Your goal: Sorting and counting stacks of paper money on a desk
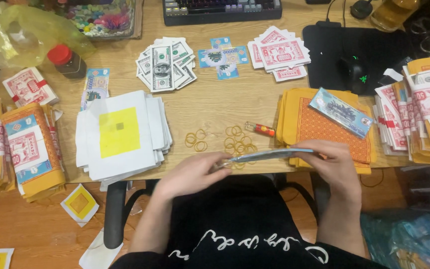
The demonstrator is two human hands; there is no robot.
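A person sits at a wooden desk, seen from above, with both hands just past the near edge, over the lap. The left hand and the right hand hold a thin stack of blue paper notes between them, one hand at each end. It lies nearly flat and edge-on to the camera. The fingers of both hands are curled closed around the ends of the stack. Whether a band is already around it cannot be told.

On the desk just beyond the hands lies a scatter of loose yellow rubber bands, with a small red lighter beside them.

Judging from the layout, much bundling is already done: banded bundles of orange and red paper sit at the far left, and more banded bundles are piled at the right. Plenty looks unfinished. Loose fans of green banknote-style paper, blue notes and red-and-white notes lie spread along the far side, below a keyboard. A pile of white sheets with a yellow square sits to the left of centre, and a stack of orange patterned paper with one blue packet on it lies to the right.
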